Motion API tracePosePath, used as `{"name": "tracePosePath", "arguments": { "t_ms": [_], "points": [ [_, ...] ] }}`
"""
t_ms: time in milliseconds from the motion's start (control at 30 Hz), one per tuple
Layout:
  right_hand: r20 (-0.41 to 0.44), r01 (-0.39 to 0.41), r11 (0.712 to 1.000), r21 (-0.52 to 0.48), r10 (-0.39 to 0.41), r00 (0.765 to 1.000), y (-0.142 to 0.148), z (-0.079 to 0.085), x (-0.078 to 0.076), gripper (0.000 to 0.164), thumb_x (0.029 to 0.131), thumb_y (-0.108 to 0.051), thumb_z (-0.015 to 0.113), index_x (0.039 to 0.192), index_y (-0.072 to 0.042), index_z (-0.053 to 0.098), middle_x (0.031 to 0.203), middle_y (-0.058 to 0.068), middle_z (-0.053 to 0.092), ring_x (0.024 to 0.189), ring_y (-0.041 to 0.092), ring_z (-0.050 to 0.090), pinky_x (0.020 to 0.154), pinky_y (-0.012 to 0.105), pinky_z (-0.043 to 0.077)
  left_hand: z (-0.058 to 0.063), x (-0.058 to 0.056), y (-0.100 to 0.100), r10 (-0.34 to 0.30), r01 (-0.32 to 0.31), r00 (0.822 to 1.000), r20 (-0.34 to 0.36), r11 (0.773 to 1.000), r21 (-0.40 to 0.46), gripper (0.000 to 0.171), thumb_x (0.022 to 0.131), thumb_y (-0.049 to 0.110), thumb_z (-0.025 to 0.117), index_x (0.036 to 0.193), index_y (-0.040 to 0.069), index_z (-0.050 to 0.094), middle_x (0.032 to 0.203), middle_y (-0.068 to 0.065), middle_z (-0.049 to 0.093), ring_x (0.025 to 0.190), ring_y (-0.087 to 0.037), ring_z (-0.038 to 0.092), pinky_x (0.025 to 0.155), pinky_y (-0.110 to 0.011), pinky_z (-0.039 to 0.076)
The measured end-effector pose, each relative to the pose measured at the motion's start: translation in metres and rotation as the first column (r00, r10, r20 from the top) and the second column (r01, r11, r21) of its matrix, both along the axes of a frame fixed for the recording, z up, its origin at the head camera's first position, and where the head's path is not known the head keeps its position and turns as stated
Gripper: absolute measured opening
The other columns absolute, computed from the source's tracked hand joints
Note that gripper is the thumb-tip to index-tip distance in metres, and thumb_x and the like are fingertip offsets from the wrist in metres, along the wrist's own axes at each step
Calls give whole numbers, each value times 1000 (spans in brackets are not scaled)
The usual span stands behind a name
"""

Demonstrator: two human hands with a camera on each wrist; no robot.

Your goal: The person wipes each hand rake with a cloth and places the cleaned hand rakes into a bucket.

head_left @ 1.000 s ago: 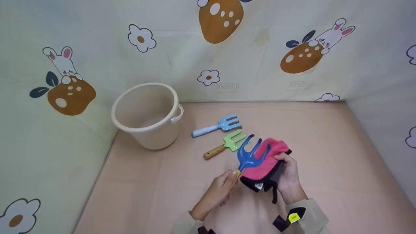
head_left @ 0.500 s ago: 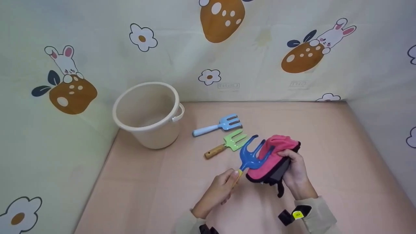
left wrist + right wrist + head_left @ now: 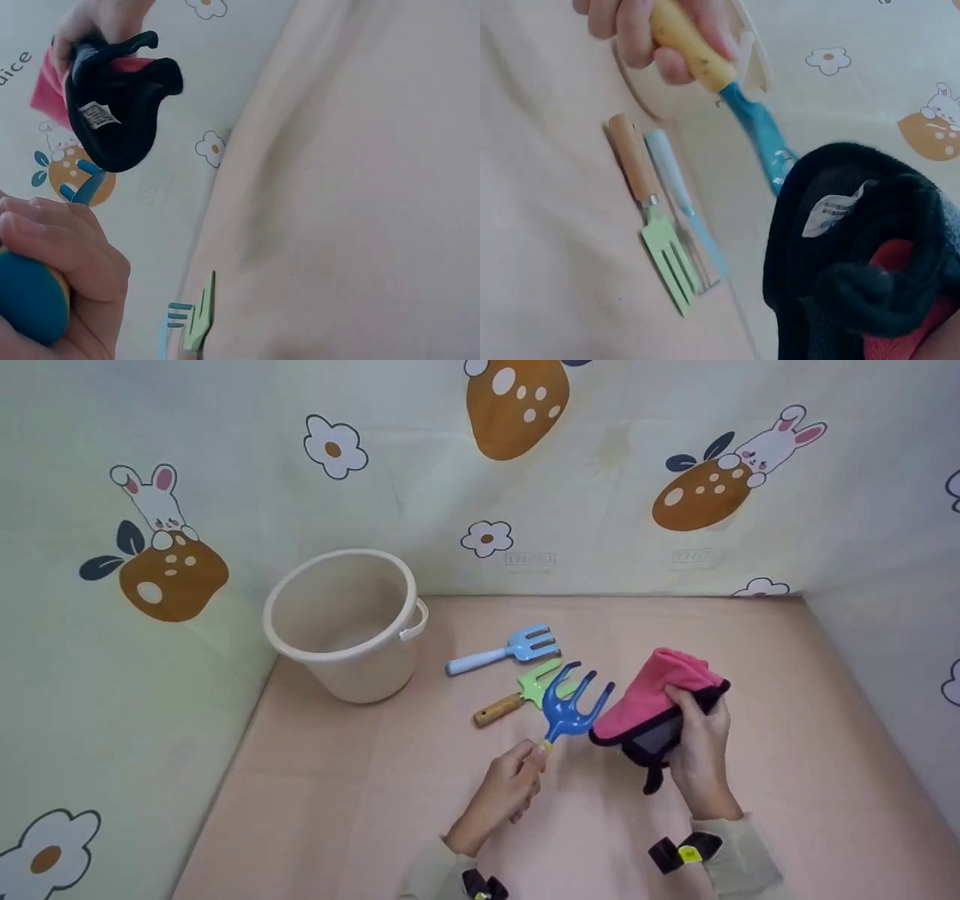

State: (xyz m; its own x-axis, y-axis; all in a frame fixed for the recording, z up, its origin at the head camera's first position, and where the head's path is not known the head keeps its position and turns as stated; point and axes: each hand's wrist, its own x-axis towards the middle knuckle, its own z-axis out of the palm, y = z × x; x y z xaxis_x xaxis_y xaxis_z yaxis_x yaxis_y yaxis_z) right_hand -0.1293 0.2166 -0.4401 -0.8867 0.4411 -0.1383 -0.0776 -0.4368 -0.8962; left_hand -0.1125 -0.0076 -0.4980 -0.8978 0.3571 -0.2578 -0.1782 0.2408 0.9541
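Observation:
My left hand [image 3: 504,786] grips the yellow handle [image 3: 694,49] of a blue three-pronged hand cultivator [image 3: 568,712], its tines pointing up and away. In the head view those tines partly cover a green hand fork [image 3: 534,690] with a wooden handle, lying on the table. My right hand [image 3: 701,746] holds a pink cloth piece [image 3: 649,697] with black trim, thumb on the pink side. In the left wrist view its dark mouth [image 3: 120,135] gapes, showing a white label inside and a black strap at the edge. The cultivator's tines stand just left of the cloth piece.
A light blue hand fork [image 3: 506,651] lies behind the green one. At the back left stands a cream bucket [image 3: 367,679] with a side handle. Printed cloth walls [image 3: 600,525] with rabbits and flowers border the pinkish table [image 3: 337,810].
My right hand has carried the pink cloth piece to the right and a little farther off. The cultivator has swung slightly left, so its tines no longer overlap the cloth.

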Motion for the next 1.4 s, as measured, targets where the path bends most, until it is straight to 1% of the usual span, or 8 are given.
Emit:
{"name": "tracePosePath", "arguments": {
  "t_ms": [100,200,333,467,667,800,1233,1400],
  "points": [
    [149,-149,988,36,142,979,-2,-9,-2,49,93,-12,54,137,-16,33,125,-4,43,111,6,43,96,16,35,6,2,2,2,-2,1000,-3,999,41,38,96,48,42,89,11,51,56,4,40,41,-9,34,35,-18,29],
    [233,-304,953,0,296,926,-9,-18,0,53,94,-19,53,141,-15,27,125,-4,46,111,4,47,96,19,39,11,4,5,3,0,999,-35,996,84,39,96,47,42,88,9,51,55,4,41,40,-9,35,34,-19,29],
    [256,-448,890,-85,454,853,-21,-33,7,47,94,-33,51,133,-12,35,113,-5,59,102,6,57,90,23,46,13,5,11,5,5,995,-103,996,94,39,97,45,41,86,9,51,56,4,43,40,-8,36,33,-20,29],
    [171,-533,828,-174,558,812,-25,-51,9,45,92,-41,49,127,-15,40,109,-8,61,101,5,55,90,22,44,11,5,14,-4,15,991,-130,997,80,37,98,44,39,85,11,50,58,5,43,41,-7,35,33,-20,29],
    [146,-438,819,-372,517,843,-35,-39,15,26,94,-31,40,111,-17,54,103,-7,66,92,6,59,84,21,46,8,5,13,-11,21,985,-172,998,59,35,100,38,37,88,9,52,60,4,42,45,-6,38,36,-19,29],
    [112,-396,791,-467,496,861,-39,-26,17,31,97,-26,33,98,-16,63,94,-4,69,82,7,61,76,22,48,8,5,11,-32,36,985,-172,999,24,34,100,39,37,89,10,51,61,5,41,46,-7,37,37,-19,29],
    [24,-390,723,-570,490,871,-35,-21,19,37,99,-31,34,101,-13,66,102,0,69,93,10,61,83,25,48,10,5,7,-96,92,979,-178,995,-30,35,100,42,34,88,13,49,60,6,42,45,-6,36,38,-18,28],
    [8,-401,736,-545,483,876,-28,-17,19,34,98,-32,35,111,-15,62,112,-2,65,104,9,57,92,24,45,13,6,6,-109,111,984,-142,994,7,36,100,42,35,84,12,46,56,5,40,41,-6,33,35,-18,26]
  ]
}}
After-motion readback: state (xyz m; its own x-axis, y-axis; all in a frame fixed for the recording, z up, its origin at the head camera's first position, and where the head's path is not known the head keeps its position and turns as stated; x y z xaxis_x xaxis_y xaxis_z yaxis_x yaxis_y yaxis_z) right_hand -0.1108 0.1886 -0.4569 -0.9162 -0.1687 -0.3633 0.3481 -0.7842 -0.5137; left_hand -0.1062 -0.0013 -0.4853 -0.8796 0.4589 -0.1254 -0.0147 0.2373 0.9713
